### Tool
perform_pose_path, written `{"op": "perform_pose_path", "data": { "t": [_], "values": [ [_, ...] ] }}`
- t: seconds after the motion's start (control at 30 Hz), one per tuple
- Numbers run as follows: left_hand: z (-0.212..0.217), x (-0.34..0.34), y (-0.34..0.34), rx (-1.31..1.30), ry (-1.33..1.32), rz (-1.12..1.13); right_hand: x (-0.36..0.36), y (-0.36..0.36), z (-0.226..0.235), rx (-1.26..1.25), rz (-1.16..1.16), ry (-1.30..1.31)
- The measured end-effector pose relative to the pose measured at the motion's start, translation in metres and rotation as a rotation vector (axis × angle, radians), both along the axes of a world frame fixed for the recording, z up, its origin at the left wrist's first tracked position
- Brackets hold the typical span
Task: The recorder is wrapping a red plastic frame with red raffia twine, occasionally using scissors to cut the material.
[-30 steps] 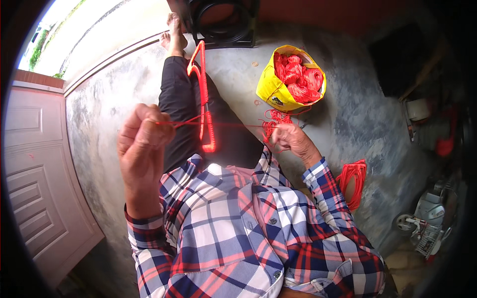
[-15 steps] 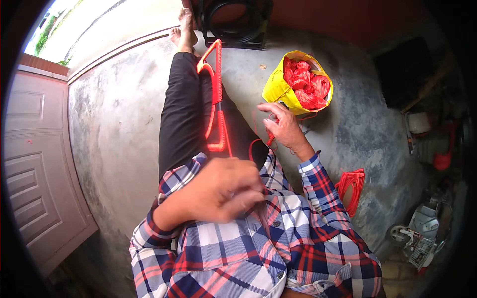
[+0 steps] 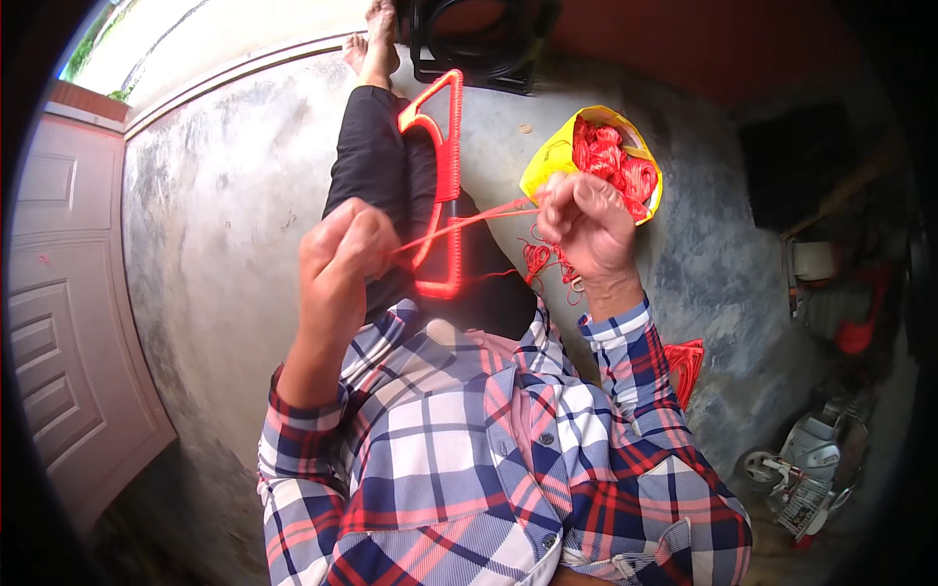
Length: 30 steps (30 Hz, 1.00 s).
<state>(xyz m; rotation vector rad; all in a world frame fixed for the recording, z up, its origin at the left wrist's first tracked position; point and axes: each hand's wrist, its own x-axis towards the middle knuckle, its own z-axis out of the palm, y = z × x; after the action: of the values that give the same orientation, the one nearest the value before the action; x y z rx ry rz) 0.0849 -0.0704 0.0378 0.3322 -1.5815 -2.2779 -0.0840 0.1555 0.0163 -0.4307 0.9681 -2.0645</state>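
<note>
Between your two raised hands a thin red cord [image 3: 459, 223] runs taut, just above the long red plastic frame with a toothed edge [image 3: 442, 186] that lies along your outstretched leg in black trousers [image 3: 366, 166]. Your left hand [image 3: 337, 264] has its fingers pinched tight on one end of the cord; your right hand [image 3: 586, 230] is curled closed on the other end, with loose red loops [image 3: 539, 259] hanging below it. Judging by how it drapes and tangles, this cord is very light, limp and a little slick, so it likely slips unless you pinch it between thumb and fingertip and keep tension on it. Take it close to the point you are working, not far out along the slack. The frame looks stiff and light; grip it by its plain side rail rather than by the teeth. Beyond your right hand, a yellow plastic bag [image 3: 547, 161] sits on the grey concrete floor [image 3: 225, 215], holding more bundled red cord [image 3: 611, 161]. Another red bundle [image 3: 686, 363] lies on the floor beside your right elbow.
</note>
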Motion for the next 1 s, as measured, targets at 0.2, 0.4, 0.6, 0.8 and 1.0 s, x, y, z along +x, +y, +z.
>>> {"op": "perform_pose_path", "data": {
  "t": [0.2,0.4,0.6,0.8,1.0],
  "values": [
    [-0.083,-0.007,0.001,-1.060,-0.366,-0.103,0.003,-0.027,-0.055,0.903,-0.144,0.892],
    [-0.080,-0.013,0.015,-1.351,-0.522,-0.482,0.026,-0.048,-0.073,0.979,0.113,0.886],
    [-0.087,-0.012,0.039,-1.520,-0.628,-0.744,0.040,-0.051,-0.080,0.758,0.159,0.695],
    [-0.086,-0.015,0.039,-1.537,-0.660,-0.766,0.041,-0.046,-0.086,0.760,-0.020,0.737],
    [-0.069,-0.016,0.023,-1.115,-0.152,-0.128,-0.018,0.020,-0.039,0.109,-0.194,-0.334]
  ]
}}
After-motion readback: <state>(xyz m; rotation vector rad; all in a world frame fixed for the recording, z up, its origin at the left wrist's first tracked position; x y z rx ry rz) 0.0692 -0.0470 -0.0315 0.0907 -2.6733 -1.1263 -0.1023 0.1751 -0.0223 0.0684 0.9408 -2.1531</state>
